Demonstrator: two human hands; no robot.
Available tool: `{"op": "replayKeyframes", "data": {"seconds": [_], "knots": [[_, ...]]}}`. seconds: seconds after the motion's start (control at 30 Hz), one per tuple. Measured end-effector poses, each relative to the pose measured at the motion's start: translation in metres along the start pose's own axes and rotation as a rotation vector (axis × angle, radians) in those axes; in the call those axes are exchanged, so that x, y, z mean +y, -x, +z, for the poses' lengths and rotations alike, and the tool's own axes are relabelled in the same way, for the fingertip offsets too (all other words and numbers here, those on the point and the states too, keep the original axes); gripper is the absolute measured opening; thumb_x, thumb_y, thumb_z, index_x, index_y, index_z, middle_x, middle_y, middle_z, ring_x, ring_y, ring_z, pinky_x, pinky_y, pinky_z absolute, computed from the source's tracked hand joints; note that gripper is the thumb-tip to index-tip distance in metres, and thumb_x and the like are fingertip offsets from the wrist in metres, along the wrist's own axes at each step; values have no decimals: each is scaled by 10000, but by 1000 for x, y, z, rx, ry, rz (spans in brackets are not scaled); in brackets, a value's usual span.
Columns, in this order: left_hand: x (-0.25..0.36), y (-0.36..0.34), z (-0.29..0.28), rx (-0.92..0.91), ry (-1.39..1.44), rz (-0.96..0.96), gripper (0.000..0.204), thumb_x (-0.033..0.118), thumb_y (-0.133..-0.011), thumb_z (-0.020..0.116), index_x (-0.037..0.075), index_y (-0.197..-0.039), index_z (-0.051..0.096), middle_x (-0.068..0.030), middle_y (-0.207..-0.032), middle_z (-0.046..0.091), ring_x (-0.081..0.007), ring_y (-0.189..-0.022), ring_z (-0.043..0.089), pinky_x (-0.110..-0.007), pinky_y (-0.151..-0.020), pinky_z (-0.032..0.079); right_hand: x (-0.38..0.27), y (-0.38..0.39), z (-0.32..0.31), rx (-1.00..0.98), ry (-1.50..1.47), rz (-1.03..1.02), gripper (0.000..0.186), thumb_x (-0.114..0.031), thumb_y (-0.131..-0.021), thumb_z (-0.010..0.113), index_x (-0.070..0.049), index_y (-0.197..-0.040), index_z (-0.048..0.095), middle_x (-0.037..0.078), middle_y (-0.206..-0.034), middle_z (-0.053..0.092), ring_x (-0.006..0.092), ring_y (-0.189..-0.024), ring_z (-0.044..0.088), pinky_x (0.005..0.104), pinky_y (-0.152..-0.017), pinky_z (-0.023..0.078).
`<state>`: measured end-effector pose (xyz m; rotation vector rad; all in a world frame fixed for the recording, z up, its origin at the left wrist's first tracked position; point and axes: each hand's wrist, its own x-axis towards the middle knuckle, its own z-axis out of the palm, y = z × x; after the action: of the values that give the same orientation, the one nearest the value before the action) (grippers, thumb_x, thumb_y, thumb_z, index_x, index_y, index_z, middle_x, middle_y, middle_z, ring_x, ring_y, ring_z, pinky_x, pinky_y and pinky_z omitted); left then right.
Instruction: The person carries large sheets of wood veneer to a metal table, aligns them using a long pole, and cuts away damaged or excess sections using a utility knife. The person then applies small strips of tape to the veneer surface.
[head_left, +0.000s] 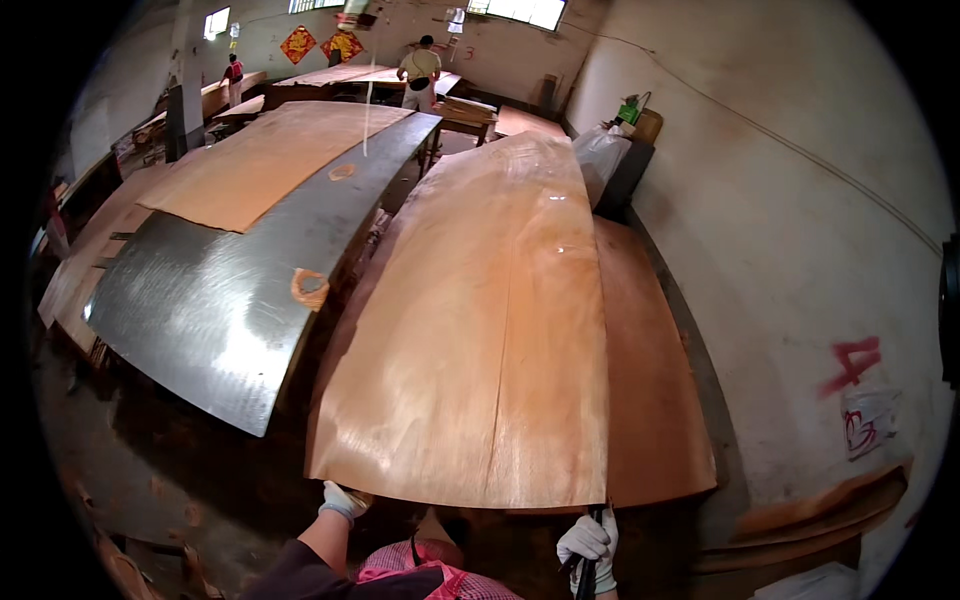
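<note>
A large pale wood veneer sheet (pixel 450 330) with a lengthwise crack lies in front of me, over a redder sheet (pixel 650 380) showing on its right. My left hand (pixel 340 500), in a white glove, grips the near left corner of the pale sheet, fingers partly hidden under it. My right hand (pixel 588 548), also gloved, is closed around a long dark strip or tool (pixel 585 580) just below that sheet's near right corner; what exactly it is, I cannot tell.
A metal-topped table (pixel 215 310) carrying another veneer (pixel 270 150) stands left, with more sheets (pixel 75 275) beyond. A wall (pixel 780 260) runs along the right. Two people (pixel 420 75) (pixel 234 78) stand at the back. Plastic-wrapped material (pixel 600 160) leans by the wall.
</note>
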<state>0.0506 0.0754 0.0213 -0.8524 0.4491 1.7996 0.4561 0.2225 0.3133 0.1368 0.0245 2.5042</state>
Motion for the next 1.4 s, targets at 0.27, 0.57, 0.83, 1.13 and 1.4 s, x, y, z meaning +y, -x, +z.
{"op": "replayKeyframes", "data": {"seconds": [0.27,0.57,0.83,1.13,1.4], "knots": [[-44,-26,36,-17,-115,491,539,509,-992,343,140,-1351,503,-85,-1352,554,-324,-1223,526,-515,-1047,402,-137,47,8,79,-38,-69,532,-477,-1027,322,-97,-1317,556,-111,-404,306,16,-290,351,188,-384,388],[-146,-68,53,282,-128,475,250,279,-992,494,120,-1140,618,-49,-1102,672,-273,-1009,640,-456,-868,538,-330,121,12,796,353,-5,647,-664,-943,379,-183,-511,355,-58,-379,325,103,-301,336,263,-436,362],[-296,-90,71,249,-315,570,260,261,-990,508,135,-774,579,-29,-920,658,-247,-922,616,-489,-920,482,-476,160,5,1061,459,-85,650,-641,-953,392,-175,-508,313,-48,-392,252,106,-298,250,262,-311,226],[-420,-99,65,186,-249,613,194,242,-1002,484,110,-1043,619,-50,-994,648,-282,-971,602,-496,-933,478,-601,204,1,1216,775,-47,613,-602,-962,427,-185,-529,309,-50,-443,251,97,-324,257,249,-308,194],[-510,-126,63,148,-249,612,218,216,-999,461,77,-1092,601,-85,-1056,658,-287,-1028,598,-516,-944,472,-657,225,-11,1269,1223,-182,543,-527,-957,514,-172,-557,417,-8,-445,379,123,-329,353,263,-314,262]]}}
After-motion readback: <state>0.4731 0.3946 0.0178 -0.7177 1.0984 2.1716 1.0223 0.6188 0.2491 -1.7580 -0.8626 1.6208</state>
